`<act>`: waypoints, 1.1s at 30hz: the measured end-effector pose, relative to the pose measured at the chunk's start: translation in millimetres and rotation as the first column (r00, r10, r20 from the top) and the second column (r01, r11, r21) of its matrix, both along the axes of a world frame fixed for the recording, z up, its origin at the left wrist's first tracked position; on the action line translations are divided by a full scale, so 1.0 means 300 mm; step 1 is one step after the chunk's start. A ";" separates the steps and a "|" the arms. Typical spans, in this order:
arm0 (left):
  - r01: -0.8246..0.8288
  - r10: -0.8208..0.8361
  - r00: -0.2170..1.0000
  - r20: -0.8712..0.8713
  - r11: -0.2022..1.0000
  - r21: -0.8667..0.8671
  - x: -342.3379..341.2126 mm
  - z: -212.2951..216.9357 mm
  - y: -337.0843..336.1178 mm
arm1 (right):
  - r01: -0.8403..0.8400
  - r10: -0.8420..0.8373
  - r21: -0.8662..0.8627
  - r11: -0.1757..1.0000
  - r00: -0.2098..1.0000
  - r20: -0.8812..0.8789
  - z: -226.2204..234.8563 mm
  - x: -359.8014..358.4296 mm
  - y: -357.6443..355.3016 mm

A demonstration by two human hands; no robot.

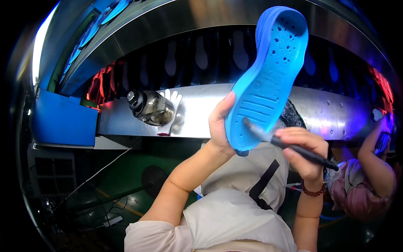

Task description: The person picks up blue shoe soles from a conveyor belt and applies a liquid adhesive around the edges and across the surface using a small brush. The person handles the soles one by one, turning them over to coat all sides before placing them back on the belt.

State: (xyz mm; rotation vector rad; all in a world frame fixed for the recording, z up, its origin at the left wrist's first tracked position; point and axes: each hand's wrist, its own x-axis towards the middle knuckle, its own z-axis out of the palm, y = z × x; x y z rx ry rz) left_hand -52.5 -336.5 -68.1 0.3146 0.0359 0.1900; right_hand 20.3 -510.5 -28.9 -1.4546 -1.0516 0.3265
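A bright blue shoe sole is held up at a slant, its ribbed and perforated inner side facing me. My left hand grips its lower end from the left edge, thumb along the rim and the other fingers mostly hidden behind. Closed around the dark handle of a brush is my right hand. The pale, slightly blurred brush head lies over the lower part of the sole; whether the bristles touch it I cannot tell. Behind the sole, a dark wet-looking thing sits on the metal bench, partly covered.
A dark-lidded clear bottle rests on a white glove on the metal bench. Beyond it, several sole shapes line a dark opening lit red at both ends. A blue box stands left; another person's arm is at right.
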 end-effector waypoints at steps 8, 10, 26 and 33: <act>0.159 -0.158 0.987 0.019 0.985 -0.064 0.024 0.019 0.045 | -0.188 0.206 -0.104 0.977 0.957 0.204 0.032 -0.040 0.016; 0.259 -0.260 0.965 0.015 0.954 -0.149 0.033 0.018 0.055 | -0.413 0.440 -0.162 0.896 0.874 0.206 0.053 -0.052 0.012; 0.713 -0.440 0.673 -0.594 0.601 0.363 -0.030 0.086 0.101 | -0.345 0.578 -0.596 0.725 0.775 0.254 0.097 0.060 -0.087; 0.714 -0.411 0.684 -0.603 0.544 0.440 -0.060 0.115 0.126 | -0.333 0.514 -0.549 0.767 0.830 0.215 0.065 0.117 -0.110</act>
